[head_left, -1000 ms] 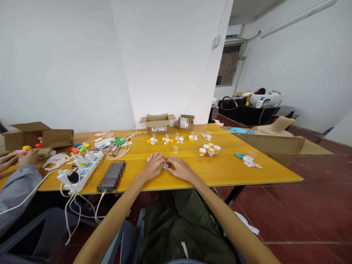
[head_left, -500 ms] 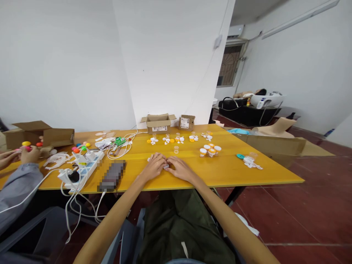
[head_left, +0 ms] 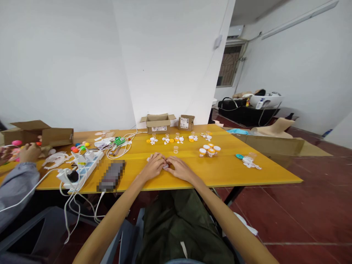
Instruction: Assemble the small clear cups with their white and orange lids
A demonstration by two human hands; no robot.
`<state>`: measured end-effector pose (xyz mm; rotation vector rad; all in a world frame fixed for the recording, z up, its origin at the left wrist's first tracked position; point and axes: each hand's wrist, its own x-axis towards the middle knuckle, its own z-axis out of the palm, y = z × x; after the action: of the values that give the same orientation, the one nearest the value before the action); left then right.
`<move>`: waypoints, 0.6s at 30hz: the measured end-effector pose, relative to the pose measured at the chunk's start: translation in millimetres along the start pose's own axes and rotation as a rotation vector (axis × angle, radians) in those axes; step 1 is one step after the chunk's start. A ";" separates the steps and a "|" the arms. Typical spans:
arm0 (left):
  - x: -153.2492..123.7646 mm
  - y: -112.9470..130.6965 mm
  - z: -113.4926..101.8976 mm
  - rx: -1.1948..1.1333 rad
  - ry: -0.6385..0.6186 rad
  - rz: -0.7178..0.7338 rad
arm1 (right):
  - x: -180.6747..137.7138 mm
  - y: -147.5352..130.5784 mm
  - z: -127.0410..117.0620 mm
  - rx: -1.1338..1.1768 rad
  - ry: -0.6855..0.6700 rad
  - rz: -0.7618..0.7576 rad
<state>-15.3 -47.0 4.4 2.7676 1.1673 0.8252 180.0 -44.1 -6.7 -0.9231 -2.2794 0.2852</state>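
Both of my hands rest together on the yellow table point(head_left: 225, 172). My left hand point(head_left: 154, 165) and my right hand point(head_left: 178, 168) have their fingers curled and meet over a small pale piece point(head_left: 165, 166) pinched between the fingertips. A tiny white part point(head_left: 148, 159) lies just left of my left hand. Beyond the hands stands a small clear vial point(head_left: 175, 149). Farther back lie clusters of white and orange caps point(head_left: 210, 150) and small white parts point(head_left: 166, 139).
Two open cardboard boxes point(head_left: 157, 123) sit at the table's back edge. A white power strip with plugs and cables point(head_left: 82, 165) and a blurred dark device point(head_left: 111, 175) lie to the left. Another person's hand point(head_left: 29, 152) handles coloured pieces by a cardboard box point(head_left: 41, 135). A teal piece with white parts point(head_left: 247, 160) lies right.
My hands stay in place, pinched over the small piece. The other person's hands at the far left have shifted slightly with the coloured pieces.
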 end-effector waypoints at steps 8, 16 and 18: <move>0.6 3.5 -4.2 -0.045 0.008 -0.018 | 0.6 -2.3 -1.2 -0.001 -0.014 0.015; 1.5 3.2 -5.9 -0.083 0.061 -0.056 | 0.5 -2.7 -1.7 0.017 -0.009 0.013; 1.6 3.4 -5.9 -0.088 0.061 -0.055 | 0.5 -2.8 -1.9 0.017 -0.010 0.013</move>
<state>-15.0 -49.4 11.0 2.6458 1.1805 0.9376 179.5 -45.8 -3.8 -0.9299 -2.2776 0.3148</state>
